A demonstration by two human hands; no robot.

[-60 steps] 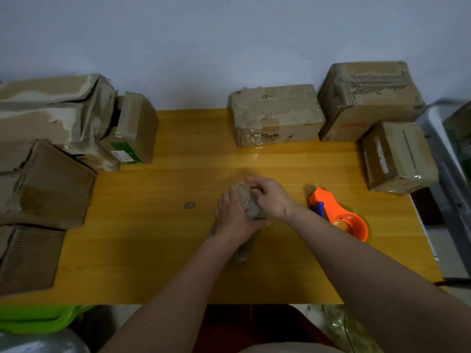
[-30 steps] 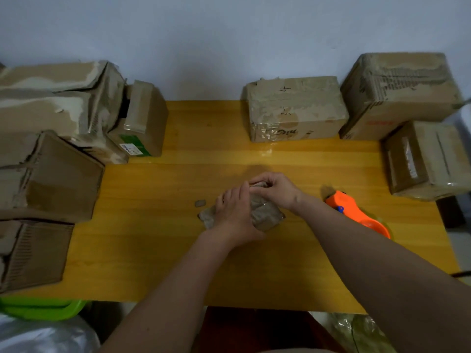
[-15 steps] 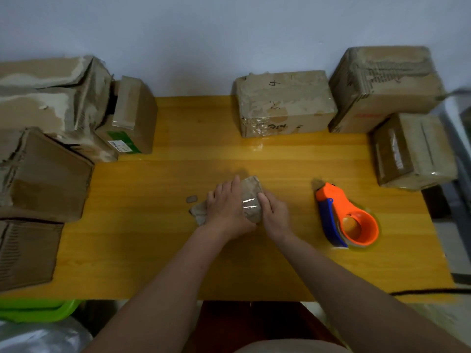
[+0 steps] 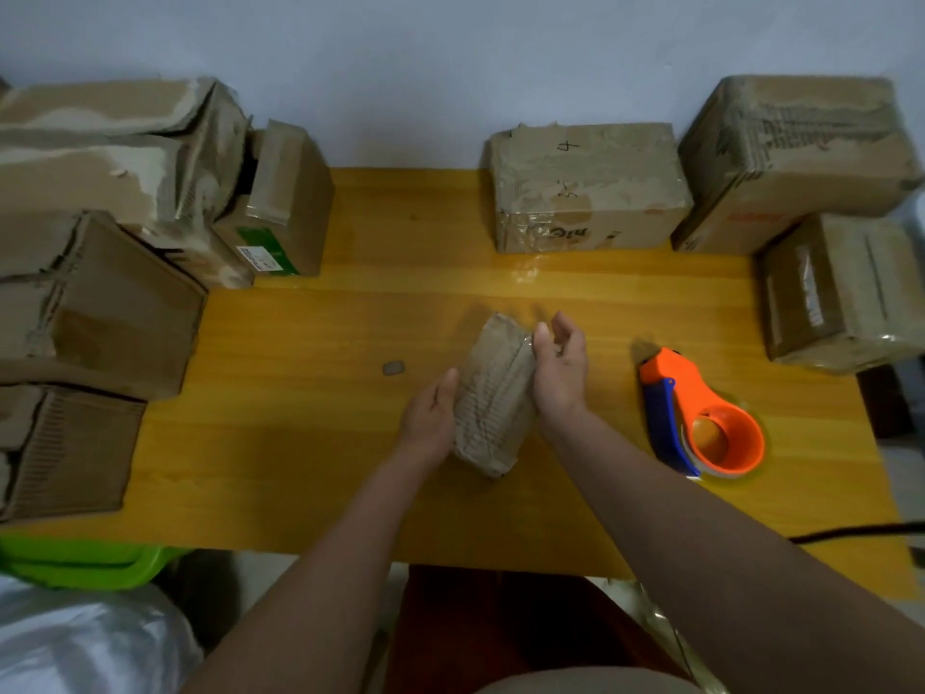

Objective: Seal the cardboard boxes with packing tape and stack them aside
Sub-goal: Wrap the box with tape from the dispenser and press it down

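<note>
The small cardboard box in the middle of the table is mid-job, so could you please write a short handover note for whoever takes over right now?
Left hand: flat against the left side of the small box, fingers straight.
Right hand: against the box's right side, fingers loosely curled near its far top edge.
The box sits on the yellow table, clear tape visible over its far end.
Tape dispenser: lying to the right, untouched.
Three boxes stand at the back right, more at the left.
Left: check the seal, tape any open seam, then stack this box aside.
</note>
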